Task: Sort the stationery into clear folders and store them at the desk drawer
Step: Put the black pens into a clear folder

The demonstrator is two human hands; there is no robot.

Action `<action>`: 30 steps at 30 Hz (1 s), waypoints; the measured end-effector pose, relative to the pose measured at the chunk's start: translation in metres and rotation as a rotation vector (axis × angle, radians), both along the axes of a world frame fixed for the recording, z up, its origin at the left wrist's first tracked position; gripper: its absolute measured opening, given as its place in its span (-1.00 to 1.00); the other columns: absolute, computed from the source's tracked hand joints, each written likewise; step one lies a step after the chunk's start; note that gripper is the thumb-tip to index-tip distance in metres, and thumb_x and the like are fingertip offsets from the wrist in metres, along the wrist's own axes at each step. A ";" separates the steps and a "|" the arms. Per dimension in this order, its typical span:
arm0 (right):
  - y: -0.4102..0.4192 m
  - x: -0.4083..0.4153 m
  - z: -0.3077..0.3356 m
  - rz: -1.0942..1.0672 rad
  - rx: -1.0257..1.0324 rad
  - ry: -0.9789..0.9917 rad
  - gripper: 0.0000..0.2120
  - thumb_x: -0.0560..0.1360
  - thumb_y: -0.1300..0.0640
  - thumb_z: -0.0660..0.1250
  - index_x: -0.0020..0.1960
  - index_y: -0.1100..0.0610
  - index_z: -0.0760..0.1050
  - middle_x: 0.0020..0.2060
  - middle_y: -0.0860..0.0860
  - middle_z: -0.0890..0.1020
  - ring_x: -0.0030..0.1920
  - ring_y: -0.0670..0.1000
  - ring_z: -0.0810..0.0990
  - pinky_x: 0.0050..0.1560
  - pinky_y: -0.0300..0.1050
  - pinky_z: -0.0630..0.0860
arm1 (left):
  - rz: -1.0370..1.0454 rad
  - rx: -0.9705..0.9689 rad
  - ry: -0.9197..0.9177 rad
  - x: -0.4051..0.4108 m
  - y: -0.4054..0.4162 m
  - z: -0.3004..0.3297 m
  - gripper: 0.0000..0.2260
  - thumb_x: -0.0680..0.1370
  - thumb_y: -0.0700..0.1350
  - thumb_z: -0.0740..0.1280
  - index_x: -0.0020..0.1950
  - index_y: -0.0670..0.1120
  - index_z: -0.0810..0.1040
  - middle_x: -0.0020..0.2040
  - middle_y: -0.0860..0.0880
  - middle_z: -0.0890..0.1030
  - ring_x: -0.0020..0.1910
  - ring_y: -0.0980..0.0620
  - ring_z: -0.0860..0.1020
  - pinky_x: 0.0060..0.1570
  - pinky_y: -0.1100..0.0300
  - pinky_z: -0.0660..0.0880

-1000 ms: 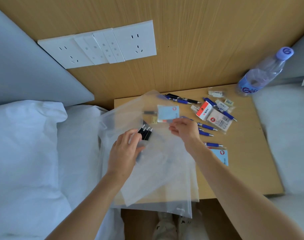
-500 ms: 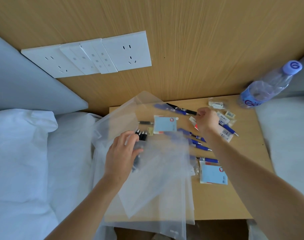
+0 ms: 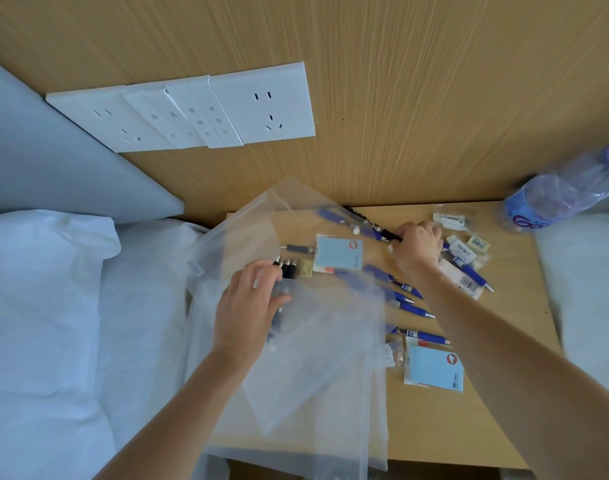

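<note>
- Left hand (image 3: 249, 306): fingers curled and closed around a bunch of black pens (image 3: 286, 266) at the mouth of the clear folder (image 3: 306, 358); pen tips stick out past the fingers.
- Right hand (image 3: 419, 247): fingers pinched shut on one black pen (image 3: 368, 221) near the back of the desk (image 3: 469, 427).
- Folders: frosted, stacked on the desk's left half, overhanging the front edge. Contents too hazy to tell.
- Loose on desk: blue pens (image 3: 407, 303), two blue sticky-note pads (image 3: 434, 370), small erasers (image 3: 478, 242).
- Water bottle (image 3: 559, 195) lies at the far right corner.
</note>
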State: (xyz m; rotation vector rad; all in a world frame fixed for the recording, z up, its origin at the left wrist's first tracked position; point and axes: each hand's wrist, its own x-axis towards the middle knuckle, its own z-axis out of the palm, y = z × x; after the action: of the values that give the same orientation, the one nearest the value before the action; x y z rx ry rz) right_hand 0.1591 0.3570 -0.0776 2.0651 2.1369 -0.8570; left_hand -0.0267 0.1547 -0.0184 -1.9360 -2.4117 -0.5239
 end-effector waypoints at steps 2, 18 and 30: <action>-0.001 0.002 -0.001 0.011 -0.017 0.030 -0.73 0.54 0.19 0.26 0.23 0.14 0.51 0.26 0.19 0.39 0.27 0.22 0.30 0.30 0.05 0.22 | 0.004 -0.005 -0.001 0.002 -0.001 0.000 -0.57 0.31 -0.15 0.56 -0.01 -0.01 0.37 0.01 -0.07 0.59 -0.19 -0.11 0.58 -0.29 0.18 0.50; -0.033 0.022 0.083 -0.803 0.164 1.061 -0.86 0.52 0.19 0.34 0.07 0.17 0.52 -0.09 0.00 0.60 -0.06 -0.06 0.58 -0.04 -0.33 0.53 | -0.032 -0.005 0.007 0.015 -0.022 0.012 -0.53 0.26 -0.19 0.59 -0.03 -0.02 0.36 0.01 -0.07 0.58 -0.19 -0.13 0.57 -0.34 0.11 0.54; -0.106 -0.014 0.105 -0.625 0.103 1.061 -0.89 0.54 0.17 0.31 0.05 0.13 0.54 -0.18 -0.03 0.60 -0.17 -0.13 0.56 -0.02 -0.14 0.57 | -0.045 0.007 0.027 0.010 -0.065 0.015 -0.54 0.27 -0.15 0.59 -0.04 -0.04 0.35 0.03 -0.11 0.59 -0.19 -0.15 0.59 -0.34 0.10 0.58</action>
State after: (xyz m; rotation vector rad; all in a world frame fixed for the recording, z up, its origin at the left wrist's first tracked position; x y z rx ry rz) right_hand 0.1447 0.2513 0.0274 2.7442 1.7678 -2.3912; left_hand -0.0171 0.0898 -0.0032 -1.9862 -2.3520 -0.5039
